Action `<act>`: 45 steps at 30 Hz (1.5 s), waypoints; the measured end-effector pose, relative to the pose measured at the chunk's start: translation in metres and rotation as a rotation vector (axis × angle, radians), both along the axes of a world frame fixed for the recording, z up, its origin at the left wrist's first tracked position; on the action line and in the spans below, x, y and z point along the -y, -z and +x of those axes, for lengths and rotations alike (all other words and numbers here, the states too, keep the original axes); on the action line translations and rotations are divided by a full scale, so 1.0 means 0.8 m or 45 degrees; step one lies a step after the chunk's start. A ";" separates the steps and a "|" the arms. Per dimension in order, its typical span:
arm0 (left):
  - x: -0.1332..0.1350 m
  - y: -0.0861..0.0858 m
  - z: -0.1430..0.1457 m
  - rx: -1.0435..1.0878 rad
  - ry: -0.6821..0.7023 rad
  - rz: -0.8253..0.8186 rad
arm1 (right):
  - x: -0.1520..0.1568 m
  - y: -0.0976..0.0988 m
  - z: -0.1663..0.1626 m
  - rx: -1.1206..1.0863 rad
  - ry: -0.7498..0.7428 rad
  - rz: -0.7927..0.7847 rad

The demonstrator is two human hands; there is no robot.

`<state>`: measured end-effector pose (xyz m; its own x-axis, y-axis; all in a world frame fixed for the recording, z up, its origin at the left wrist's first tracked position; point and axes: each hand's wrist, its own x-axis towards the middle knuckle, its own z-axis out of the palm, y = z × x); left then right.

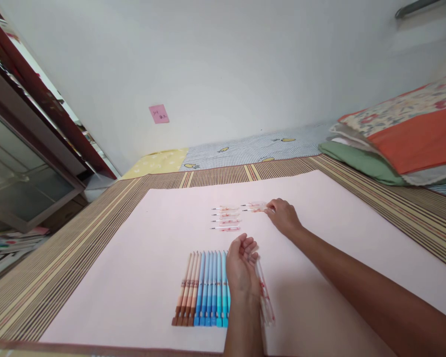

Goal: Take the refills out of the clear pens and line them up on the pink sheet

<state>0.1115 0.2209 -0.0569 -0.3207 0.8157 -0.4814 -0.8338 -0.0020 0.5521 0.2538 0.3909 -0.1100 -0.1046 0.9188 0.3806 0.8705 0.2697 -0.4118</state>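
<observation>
My right hand pinches the end of a slim pen refill with a dark tip, white tube and red-patterned clear end, low over the pink sheet. Just behind it lies another refill. To their left, several similar refills lie in a column, tips pointing left. My left hand is turned palm up, fingers loosely bent and holding nothing. It covers the right end of a row of pens, brown-peach ones at left and blue to turquoise ones at right. More refills show beside my left wrist, partly hidden.
The pink sheet covers much of a striped mat. Folded bedding is piled at the right rear, against a white wall with a pink note. A glass-panelled cabinet stands left.
</observation>
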 end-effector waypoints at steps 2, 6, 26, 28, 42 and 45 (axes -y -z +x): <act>0.001 -0.001 0.000 0.002 0.007 -0.001 | 0.000 0.000 -0.001 -0.010 -0.003 0.001; 0.001 -0.001 0.000 -0.001 0.013 0.000 | -0.001 0.000 -0.002 -0.020 -0.007 0.000; -0.001 0.000 0.000 0.008 0.024 -0.002 | 0.001 -0.004 -0.003 -0.043 0.004 -0.015; -0.001 0.001 0.000 0.012 0.022 0.006 | 0.002 -0.004 -0.003 -0.076 0.013 -0.023; 0.000 -0.006 -0.024 -0.075 -0.174 0.170 | 0.158 -0.068 0.042 -0.731 -0.224 -0.368; 0.015 -0.012 -0.023 -0.116 -0.200 0.241 | 0.259 -0.067 0.051 -0.751 -0.534 -0.673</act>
<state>0.0933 0.2089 -0.0471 -0.4856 0.8253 -0.2882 -0.7618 -0.2378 0.6026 0.2942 0.1837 -0.0563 -0.3925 0.9196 0.0167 0.3505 0.1664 -0.9216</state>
